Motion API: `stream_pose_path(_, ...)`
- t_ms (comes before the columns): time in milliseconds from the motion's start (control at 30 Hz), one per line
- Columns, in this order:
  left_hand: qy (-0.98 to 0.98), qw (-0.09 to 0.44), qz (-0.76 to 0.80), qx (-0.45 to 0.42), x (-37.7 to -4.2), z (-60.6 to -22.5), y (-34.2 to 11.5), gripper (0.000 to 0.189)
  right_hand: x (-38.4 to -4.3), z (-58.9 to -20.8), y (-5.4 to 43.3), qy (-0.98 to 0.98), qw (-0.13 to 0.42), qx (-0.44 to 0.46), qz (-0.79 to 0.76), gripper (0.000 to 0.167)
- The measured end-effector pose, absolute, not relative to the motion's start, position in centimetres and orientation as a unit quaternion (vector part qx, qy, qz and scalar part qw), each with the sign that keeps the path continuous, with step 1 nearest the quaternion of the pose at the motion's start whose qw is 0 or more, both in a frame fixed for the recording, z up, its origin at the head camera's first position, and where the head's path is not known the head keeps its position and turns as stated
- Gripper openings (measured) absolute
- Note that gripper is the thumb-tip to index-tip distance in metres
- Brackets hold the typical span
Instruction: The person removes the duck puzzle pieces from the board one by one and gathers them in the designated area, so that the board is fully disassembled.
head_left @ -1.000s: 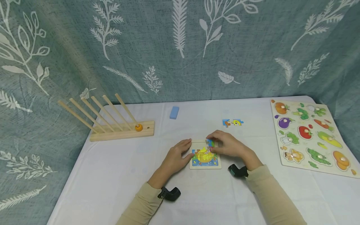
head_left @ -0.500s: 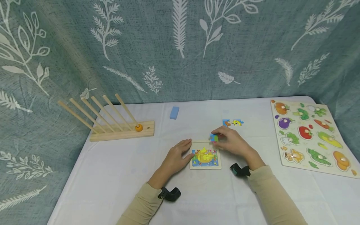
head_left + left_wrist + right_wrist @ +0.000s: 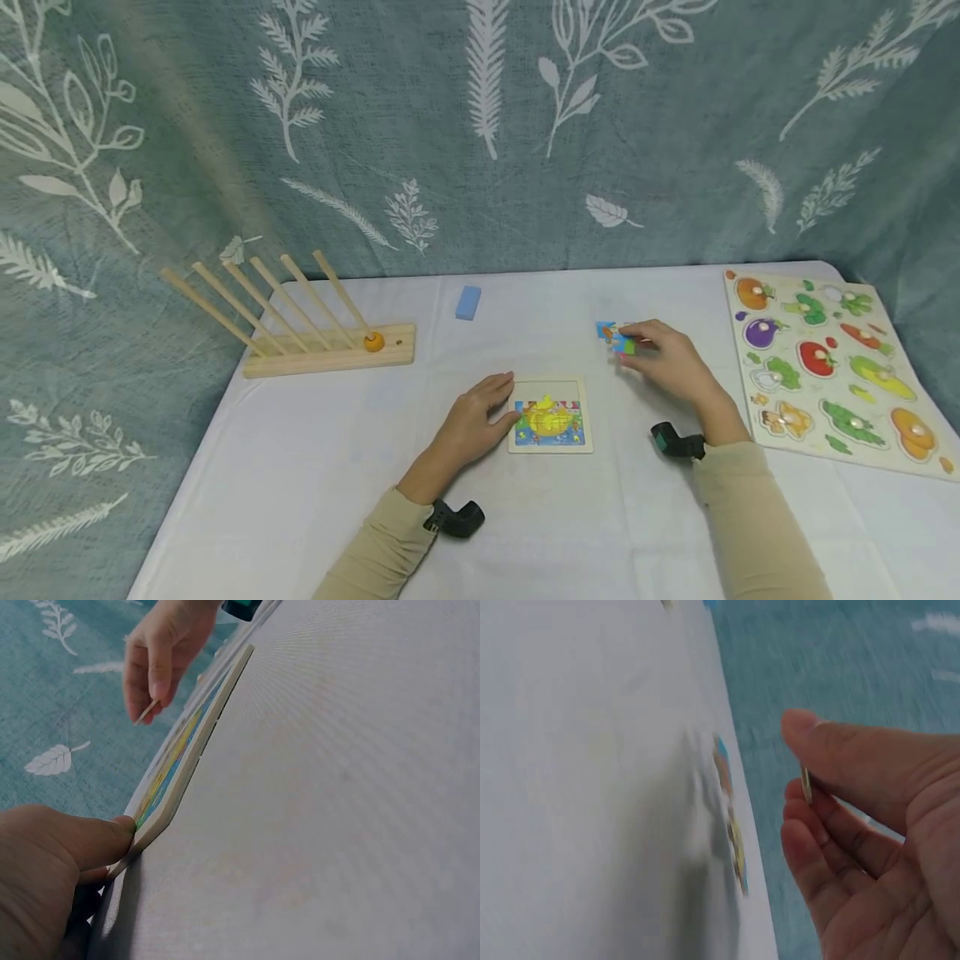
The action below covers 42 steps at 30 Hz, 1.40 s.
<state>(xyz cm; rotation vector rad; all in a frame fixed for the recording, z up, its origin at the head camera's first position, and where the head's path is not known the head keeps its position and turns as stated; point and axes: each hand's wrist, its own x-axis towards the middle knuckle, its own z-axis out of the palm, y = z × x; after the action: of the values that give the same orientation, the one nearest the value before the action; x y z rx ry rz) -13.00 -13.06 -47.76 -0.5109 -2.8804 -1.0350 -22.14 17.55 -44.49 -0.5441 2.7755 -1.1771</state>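
My left hand (image 3: pixel 474 422) holds the left edge of a small wooden jigsaw tray (image 3: pixel 549 389), thumb at the frame in the left wrist view. Joined pieces showing a yellow picture (image 3: pixel 550 418) fill the tray's lower part, and its upper strip is bare wood. Out to the right, my right hand (image 3: pixel 675 364) pinches a blue and green puzzle piece (image 3: pixel 622 342) between thumb and fingers, raised over the table. In the right wrist view this piece is edge-on. Two loose pieces lie beneath it on the cloth, one brown and blue (image 3: pixel 724 766), the other yellow (image 3: pixel 737 847).
A wooden stand (image 3: pixel 330 360) with several slanted pegs and one orange bead (image 3: pixel 373 342) is at the left. A blue block (image 3: pixel 468 302) lies at the back. On the right rests a large vegetable peg puzzle board (image 3: pixel 810 408). A patterned curtain (image 3: pixel 450 167) hangs behind the white-covered table.
My right hand has lifted the blue and green piece off the tray and carried it right, over the loose pieces. My left hand has stayed at the tray.
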Motion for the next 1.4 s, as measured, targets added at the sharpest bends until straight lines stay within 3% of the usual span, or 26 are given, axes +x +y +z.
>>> stream_pose_path(400, -0.928, 0.020, -0.331, -0.168, -12.8, -47.7, -13.2, 0.052, -23.9, -44.1, 22.3, 0.938, 0.064, -0.086, -0.330, 0.047)
stream_pose_path(867, -0.929, 0.024, -0.328, -0.170, -12.8, -47.8, -13.2, 0.052, -26.0, -44.4, 22.9, 0.943, 0.112, -0.129, -0.285, 0.046)
stream_pose_path(1167, -0.930, 0.020, -0.326, -0.170, -12.8, -47.6, -13.3, 0.052, -26.3, -44.7, 22.9, 0.938, 0.087, -0.159, -0.296, 0.042)
stream_pose_path(1400, -0.930, 0.017, -0.327, -0.170, -12.8, -47.7, -13.3, 0.052, -26.1, -44.4, 22.6, 0.937, 0.123, -0.133, -0.297, 0.052)
